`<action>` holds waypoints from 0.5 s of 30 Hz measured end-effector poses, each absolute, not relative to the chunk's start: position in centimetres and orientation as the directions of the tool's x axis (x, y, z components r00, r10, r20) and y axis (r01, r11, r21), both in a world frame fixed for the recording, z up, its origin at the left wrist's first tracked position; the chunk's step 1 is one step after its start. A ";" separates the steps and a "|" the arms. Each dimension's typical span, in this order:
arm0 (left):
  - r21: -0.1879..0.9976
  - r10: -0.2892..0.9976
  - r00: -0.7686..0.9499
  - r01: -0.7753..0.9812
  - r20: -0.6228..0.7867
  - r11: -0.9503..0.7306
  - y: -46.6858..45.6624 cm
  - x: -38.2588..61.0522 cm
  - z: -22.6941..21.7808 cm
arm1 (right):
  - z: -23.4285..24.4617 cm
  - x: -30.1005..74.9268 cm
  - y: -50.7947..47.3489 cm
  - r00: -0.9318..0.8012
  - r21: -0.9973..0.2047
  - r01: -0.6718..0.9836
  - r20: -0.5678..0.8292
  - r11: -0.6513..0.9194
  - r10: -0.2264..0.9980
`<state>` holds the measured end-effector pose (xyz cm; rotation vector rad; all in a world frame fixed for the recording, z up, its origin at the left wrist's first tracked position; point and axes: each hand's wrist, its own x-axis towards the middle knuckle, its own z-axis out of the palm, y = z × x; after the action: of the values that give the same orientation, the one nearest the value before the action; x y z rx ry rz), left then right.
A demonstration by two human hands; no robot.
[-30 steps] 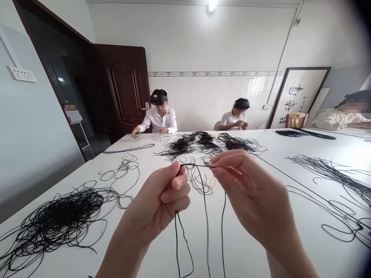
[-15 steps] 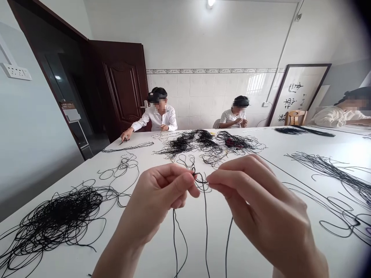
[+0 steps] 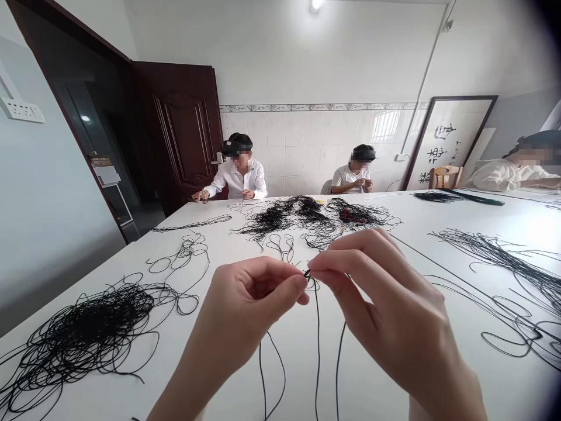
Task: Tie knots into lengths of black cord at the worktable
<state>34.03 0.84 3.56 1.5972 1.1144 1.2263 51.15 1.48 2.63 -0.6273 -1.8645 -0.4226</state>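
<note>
Between my two hands, just above the table, is a thin black cord [image 3: 318, 345], with a small loop or knot at the fingertips. My left hand [image 3: 252, 310] pinches it between thumb and forefinger. On the other side, the thumb and forefinger of my right hand [image 3: 385, 298] close on the same small loop, and the fingertips of both hands nearly touch. Several strands hang down from the hands toward the table's near side. The exact form of the knot is partly hidden by the fingers.
A tangled heap of black cord [image 3: 92, 321] lies on the white table [image 3: 210, 374] at left. More cord piles [image 3: 284, 216] lie at the far middle, and a cord bundle [image 3: 508, 257] at right. Two people sit across the table; another person [image 3: 504, 172] is at far right.
My right hand has moved left, and its fingertips now meet the left hand's at the cord. The loop that stood open between them is smaller. Across the table, a person's hand has drawn back.
</note>
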 end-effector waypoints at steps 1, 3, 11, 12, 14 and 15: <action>0.943 0.956 0.134 0.173 0.262 -0.283 0.8 34.1 3.5 | 2.6 51.1 1.6 -0.292 -0.012 0.601 0.927 0.799 0.234; 0.937 0.955 0.127 0.197 0.267 -0.288 0.6 34.1 3.4 | 2.6 51.1 1.9 -0.294 -0.036 0.599 0.919 0.800 0.261; 0.941 0.962 0.086 0.201 0.259 -0.271 1.0 34.1 3.6 | 2.4 51.3 1.9 -0.312 -0.096 0.561 0.896 0.822 0.317; 0.943 0.964 0.082 0.200 0.253 -0.265 1.0 34.1 3.6 | 2.4 51.3 1.9 -0.312 -0.097 0.563 0.895 0.821 0.320; 0.944 0.969 0.077 0.216 0.237 -0.248 1.1 34.0 3.6 | 2.4 51.3 1.9 -0.309 -0.097 0.571 0.894 0.815 0.323; 0.943 0.970 0.078 0.227 0.231 -0.243 1.0 34.0 3.6 | 2.4 51.3 1.9 -0.307 -0.100 0.576 0.893 0.811 0.328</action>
<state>33.99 1.04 3.63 1.5901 1.2202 1.2255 51.26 1.94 2.43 -0.6787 -1.9200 -0.2879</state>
